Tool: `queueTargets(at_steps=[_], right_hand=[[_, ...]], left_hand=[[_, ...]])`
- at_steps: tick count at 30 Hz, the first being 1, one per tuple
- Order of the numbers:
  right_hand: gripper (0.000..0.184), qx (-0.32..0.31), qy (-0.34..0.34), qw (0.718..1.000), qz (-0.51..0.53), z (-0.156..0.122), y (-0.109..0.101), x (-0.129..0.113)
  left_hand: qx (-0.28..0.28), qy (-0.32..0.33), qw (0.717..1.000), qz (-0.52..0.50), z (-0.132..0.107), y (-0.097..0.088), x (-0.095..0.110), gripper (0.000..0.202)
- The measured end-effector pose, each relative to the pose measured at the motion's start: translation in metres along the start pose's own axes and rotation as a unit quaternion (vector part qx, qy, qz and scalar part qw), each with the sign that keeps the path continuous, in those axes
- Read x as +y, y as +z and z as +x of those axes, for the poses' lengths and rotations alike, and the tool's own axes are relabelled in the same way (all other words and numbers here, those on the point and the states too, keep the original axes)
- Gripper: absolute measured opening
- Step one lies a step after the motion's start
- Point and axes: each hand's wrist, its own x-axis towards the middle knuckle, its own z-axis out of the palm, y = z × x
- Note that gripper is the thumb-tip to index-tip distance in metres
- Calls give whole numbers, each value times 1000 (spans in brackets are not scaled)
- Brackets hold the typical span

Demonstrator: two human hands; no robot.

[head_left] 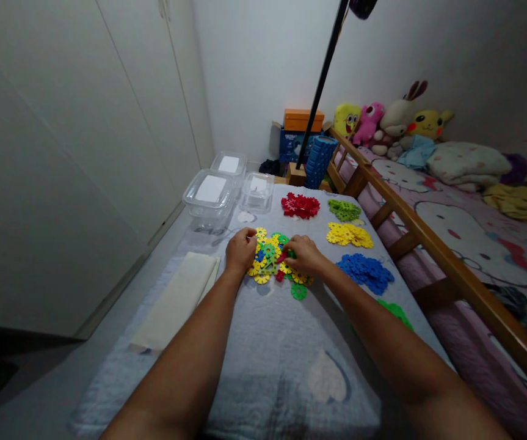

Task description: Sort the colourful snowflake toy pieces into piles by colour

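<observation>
A mixed pile of plastic interlocking discs [268, 250], yellow, green, blue and red, lies on the cloth-covered table. At the pile's left edge is my left hand [241, 249], its fingers curled together; what they hold, if anything, is hidden. My right hand [306, 255] reaches over the pile's right side, with thumb and fingers closed at a red plastic piece [282, 258]. Sorted piles lie beyond and to the right: red pieces [300, 206], light green discs [344, 210], yellow discs [350, 234], blue discs [366, 272] and green discs [396, 313], partly behind my right forearm.
Clear plastic boxes [209, 198] with white labels stand at the table's far left. A folded cream cloth [176, 299] lies left of my left forearm. Behind the table rises a black pole [322, 85] on a wooden base. A wooden bed rail [410, 235] runs along the right side.
</observation>
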Motion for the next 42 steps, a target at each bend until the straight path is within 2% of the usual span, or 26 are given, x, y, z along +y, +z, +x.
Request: queueTargets(at_steps=[9,13,18,23,28,30,33,36,39,42], right_hand=[[14,2,12,999,36,0,0,-3],[12,1,3,997,77,-3,-1,2],[15,32,5,986,161,-4,-1,10],[14,83,16,953,291,-1,-2,12],[21,106,67,903,412,6,2,21],[23,140,95,885,434,13,5,30],[23,198,145,862,444,27,10,48],[17,224,192,853,431,44,12,65],[13,244,224,860,388,60,12,77],[11,263,243,878,317,74,15,83]], left_hand=[[0,-5,1000,9,0,0,2,31],[2,-5,1000,7,0,0,2,30],[0,-4,1000,4,0,0,1,31],[0,-7,1000,13,-1,-2,4,30],[-4,-4,1000,12,-2,-2,4,29],[-4,-4,1000,11,-1,-1,2,30],[-7,-7,1000,11,0,0,0,30],[-9,-8,1000,13,0,0,1,30],[-6,-6,1000,12,-1,0,2,29],[-4,-8,1000,8,-1,-1,3,29]])
